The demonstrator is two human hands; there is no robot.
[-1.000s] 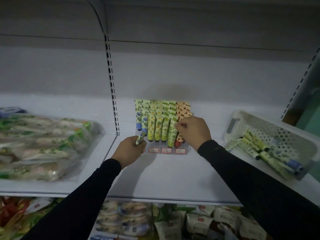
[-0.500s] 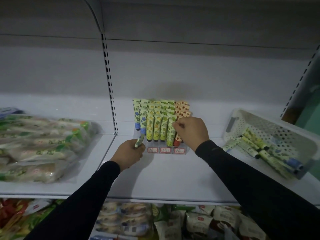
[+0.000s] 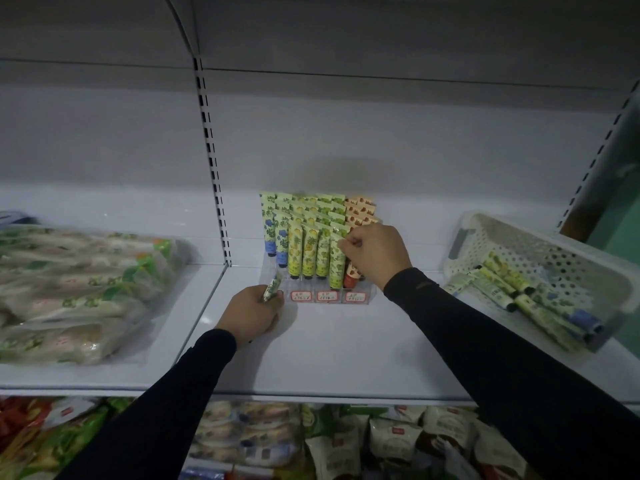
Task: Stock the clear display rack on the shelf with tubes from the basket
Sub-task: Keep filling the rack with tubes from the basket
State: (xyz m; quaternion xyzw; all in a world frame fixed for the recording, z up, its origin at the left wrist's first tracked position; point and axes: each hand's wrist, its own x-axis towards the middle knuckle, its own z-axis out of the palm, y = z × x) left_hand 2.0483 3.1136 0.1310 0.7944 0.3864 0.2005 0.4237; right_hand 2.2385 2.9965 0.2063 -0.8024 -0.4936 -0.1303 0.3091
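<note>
Most rows of the clear rack (image 3: 313,292) are already filled — one green tube (image 3: 336,261) is pinched by the right hand (image 3: 375,254), another tube (image 3: 272,288) is gripped in the left hand (image 3: 251,315) — plenty left in the basket (image 3: 554,258).

The shelf (image 3: 346,355) looks like smooth painted metal with a faint sheen. The display rack (image 3: 372,292) is clear glossy plastic, the tubes (image 3: 308,252) printed, slightly shiny plastic. The basket (image 3: 512,244) is matt white perforated plastic, the bagged goods (image 3: 69,289) in crinkled glossy film.
</note>
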